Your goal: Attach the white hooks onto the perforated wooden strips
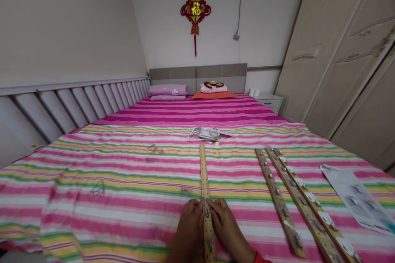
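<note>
A long, narrow yellowish strip with rows of small holes [204, 176] lies lengthwise on the striped sheet before me. My left hand [190, 220] closes on its left edge, fingers bent and pressed together. From the other side, my right hand [224, 222] pinches at the same spot, so the fingertips nearly meet over the strip. Just below them a small shiny metal piece [207, 213] sits on the strip, and another metal piece [210, 243] is nearer me. Whether the fingertips also hold something small cannot be made out.
Several similar strips bearing metal pieces lie at right, including a short-looking one [277, 192]. Beyond them is a clear plastic bag [359, 199]. Small clear packets [156, 150], a tangle of thin wire or plastic [98, 189] and a pile of packaging [205, 134] rest on the sheet.
</note>
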A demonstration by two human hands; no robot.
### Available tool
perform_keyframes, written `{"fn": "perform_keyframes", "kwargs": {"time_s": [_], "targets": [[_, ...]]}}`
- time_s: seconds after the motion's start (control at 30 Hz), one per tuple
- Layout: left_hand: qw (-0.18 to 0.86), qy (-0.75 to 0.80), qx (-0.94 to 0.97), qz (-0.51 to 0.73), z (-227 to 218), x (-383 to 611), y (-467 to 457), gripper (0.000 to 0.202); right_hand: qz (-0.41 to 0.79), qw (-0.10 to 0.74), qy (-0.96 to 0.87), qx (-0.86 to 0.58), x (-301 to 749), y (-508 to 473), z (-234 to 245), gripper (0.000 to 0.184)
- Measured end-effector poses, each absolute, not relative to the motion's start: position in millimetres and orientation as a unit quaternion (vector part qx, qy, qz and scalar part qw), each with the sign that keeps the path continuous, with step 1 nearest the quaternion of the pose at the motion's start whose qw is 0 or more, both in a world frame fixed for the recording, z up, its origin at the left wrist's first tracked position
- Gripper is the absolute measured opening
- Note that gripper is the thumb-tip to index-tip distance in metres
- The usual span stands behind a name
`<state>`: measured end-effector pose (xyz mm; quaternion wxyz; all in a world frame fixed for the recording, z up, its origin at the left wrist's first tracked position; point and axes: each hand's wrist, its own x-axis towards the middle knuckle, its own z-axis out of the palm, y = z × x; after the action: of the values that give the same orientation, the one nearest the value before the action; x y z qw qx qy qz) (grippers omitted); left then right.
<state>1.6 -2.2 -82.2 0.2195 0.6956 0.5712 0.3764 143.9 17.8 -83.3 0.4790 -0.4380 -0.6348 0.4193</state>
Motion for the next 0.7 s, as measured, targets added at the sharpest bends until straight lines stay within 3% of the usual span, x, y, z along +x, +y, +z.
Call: {"fn": "perform_keyframes", "kwargs": {"time_s": [0.13,0.33,0.7], "targets": [[0.241,0.55,0.705,0.377,-76.1,-4.3,-3.1,0.036,0.443,0.5,-0.607,-0.431,150.8,21.2,-87.3,0.025],[0.204,0.574,0.638,0.471,-58.7,-49.7,11.6,0.031,0.555,0.512,-0.493,-0.431,152.8,25.6,-99.3,0.048],[0.157,0.587,0.696,0.383,-55.6,-75.8,49.6,0.014,0.571,0.522,-0.461,-0.434,150.2,24.4,-91.8,0.052]]}}
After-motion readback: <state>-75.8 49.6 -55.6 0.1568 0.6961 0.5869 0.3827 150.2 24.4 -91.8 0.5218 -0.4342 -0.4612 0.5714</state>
